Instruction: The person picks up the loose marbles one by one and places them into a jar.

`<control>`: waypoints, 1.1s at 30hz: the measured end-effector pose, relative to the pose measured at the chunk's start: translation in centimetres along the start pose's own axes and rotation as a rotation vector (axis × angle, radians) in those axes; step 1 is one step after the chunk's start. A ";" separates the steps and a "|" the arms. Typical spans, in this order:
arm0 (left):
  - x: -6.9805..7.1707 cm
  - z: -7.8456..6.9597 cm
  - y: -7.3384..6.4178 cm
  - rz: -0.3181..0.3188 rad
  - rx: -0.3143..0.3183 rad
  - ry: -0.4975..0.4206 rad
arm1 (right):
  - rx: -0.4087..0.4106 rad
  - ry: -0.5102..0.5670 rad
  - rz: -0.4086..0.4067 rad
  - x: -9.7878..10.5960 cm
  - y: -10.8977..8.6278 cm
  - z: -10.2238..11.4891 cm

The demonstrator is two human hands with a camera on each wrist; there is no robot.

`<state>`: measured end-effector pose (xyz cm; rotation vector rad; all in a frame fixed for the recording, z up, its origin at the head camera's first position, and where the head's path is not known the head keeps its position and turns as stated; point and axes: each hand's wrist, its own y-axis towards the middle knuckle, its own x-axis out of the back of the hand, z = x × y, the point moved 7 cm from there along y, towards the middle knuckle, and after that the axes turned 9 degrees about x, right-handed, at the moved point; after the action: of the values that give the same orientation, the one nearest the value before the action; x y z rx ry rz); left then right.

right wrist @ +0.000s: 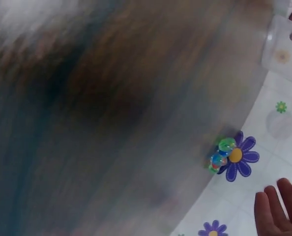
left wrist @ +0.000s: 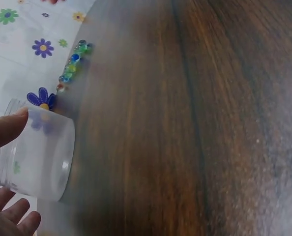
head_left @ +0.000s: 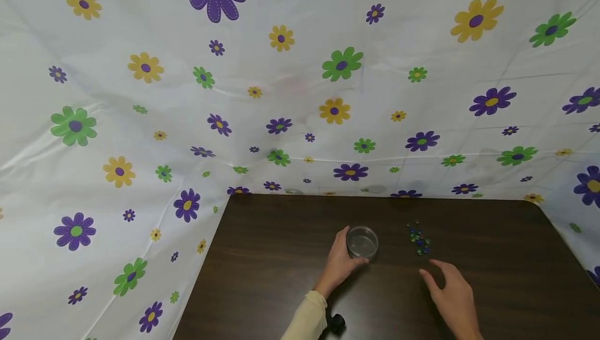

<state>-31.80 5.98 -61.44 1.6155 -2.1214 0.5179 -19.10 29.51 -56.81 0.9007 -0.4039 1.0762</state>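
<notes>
My left hand [head_left: 338, 266] grips a clear plastic jar [head_left: 362, 244] at its side, the thumb toward the front and the fingers round the far side. The jar stands upright on the dark table, its open mouth up. In the left wrist view, the thumb and fingers are close to the threaded rim of the jar [left wrist: 50, 157]. To the right lies a loose cluster of glass marbles [head_left: 420, 243], green, blue and clear. My right hand [head_left: 453, 298] hovers just in front of the marbles, thumb and index finger spread apart, holding nothing. The right wrist view shows its fingers [right wrist: 278, 211] extended.
The dark wood-grain table [head_left: 272, 256] meets a white flowered sheet [head_left: 300, 95] along its back edge, and the sheet also hangs at the left and right. A small black object [head_left: 336, 324] shows beside the left sleeve [head_left: 307, 319].
</notes>
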 end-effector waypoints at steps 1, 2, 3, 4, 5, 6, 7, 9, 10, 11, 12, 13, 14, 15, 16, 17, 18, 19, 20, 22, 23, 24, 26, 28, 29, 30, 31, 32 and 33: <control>-0.1 -0.1 0.1 -0.002 -0.011 0.006 | 0.044 -0.001 -0.016 -0.1 0.0 0.2; -0.1 -0.1 0.1 -0.005 -0.020 0.011 | 0.086 0.000 -0.031 -0.2 0.0 0.4; -0.2 -0.2 0.2 -0.007 -0.024 0.017 | 0.124 0.004 -0.043 -0.3 0.0 0.6; -0.2 -0.2 0.2 -0.009 -0.028 0.023 | 0.157 0.006 -0.055 -0.4 0.0 0.6; -0.3 -0.2 0.2 -0.013 -0.031 0.028 | 0.186 0.008 -0.063 -0.6 0.0 0.7; -0.3 -0.3 0.3 -0.017 -0.033 0.031 | 0.207 0.012 -0.069 -0.7 0.0 0.7; -0.3 -0.3 0.3 -0.022 -0.033 0.035 | 0.225 0.010 -0.072 -0.8 -0.1 0.6; -0.3 -0.2 0.3 -0.033 -0.031 0.041 | 0.256 0.002 -0.081 -1.0 -0.1 0.5; -0.3 -0.2 0.3 -0.037 -0.028 0.039 | 0.269 -0.006 -0.086 -1.1 -0.1 0.5; -0.3 -0.1 0.2 -0.040 -0.026 0.036 | 0.282 -0.015 -0.092 -1.1 -0.1 0.4; -0.3 -0.1 0.2 -0.043 -0.026 0.034 | 0.295 -0.023 -0.096 -1.2 0.0 0.4; -0.3 0.0 0.2 -0.046 -0.025 0.033 | 0.307 -0.035 -0.099 -1.2 0.0 0.3; -0.4 0.0 0.2 -0.048 -0.025 0.030 | 0.318 -0.043 -0.103 -1.2 0.1 0.3; -0.4 0.0 0.2 -0.048 -0.024 0.024 | 0.325 -0.051 -0.102 -1.2 0.2 0.2; -0.4 0.1 0.3 -0.050 -0.022 0.017 | 0.329 -0.059 -0.100 -1.2 0.4 0.1; -0.4 0.1 0.3 -0.052 -0.022 0.011 | 0.327 -0.064 -0.096 -1.3 0.6 0.0; -0.5 0.1 0.3 -0.052 -0.022 0.001 | 0.317 -0.069 -0.088 -1.3 0.7 -0.1; -0.5 0.2 0.3 -0.052 -0.022 -0.011 | 0.301 -0.074 -0.080 -1.3 0.9 -0.3; -0.5 0.2 0.4 -0.055 -0.027 -0.018 | 0.277 -0.078 -0.067 -1.4 1.1 -0.4; -0.5 0.3 0.4 -0.059 -0.031 -0.031 | 0.225 -0.086 -0.035 -1.5 1.3 -0.7; -0.5 0.4 0.4 -0.060 -0.036 -0.033 | 0.199 -0.091 -0.018 -1.6 1.4 -0.9; -0.5 0.4 0.5 -0.063 -0.040 -0.032 | 0.176 -0.097 -0.002 -1.6 1.5 -1.0; -0.4 0.3 0.4 -0.070 -0.056 -0.012 | 0.141 -0.112 0.029 -1.8 1.6 -1.3; -0.2 0.1 0.3 -0.082 -0.085 0.043 | 0.122 -0.126 0.047 -1.9 1.7 -1.5; -0.2 -0.1 0.3 -0.086 -0.106 0.087 | 0.116 -0.132 0.052 -2.0 1.7 -1.6; -0.2 -0.3 0.2 -0.094 -0.127 0.139 | 0.109 -0.137 0.057 -2.0 1.7 -1.6; -0.2 -0.5 0.1 -0.101 -0.151 0.197 | 0.103 -0.141 0.060 -2.1 1.7 -1.7; -0.2 -0.6 0.0 -0.111 -0.174 0.256 | 0.100 -0.141 0.060 -2.1 1.7 -1.8; -0.2 -0.8 0.0 -0.123 -0.195 0.311 | 0.097 -0.141 0.062 -2.2 1.7 -1.8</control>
<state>-31.62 6.56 -60.91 1.4419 -1.7743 0.4717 -21.82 29.96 -58.58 1.0596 -0.5028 1.0998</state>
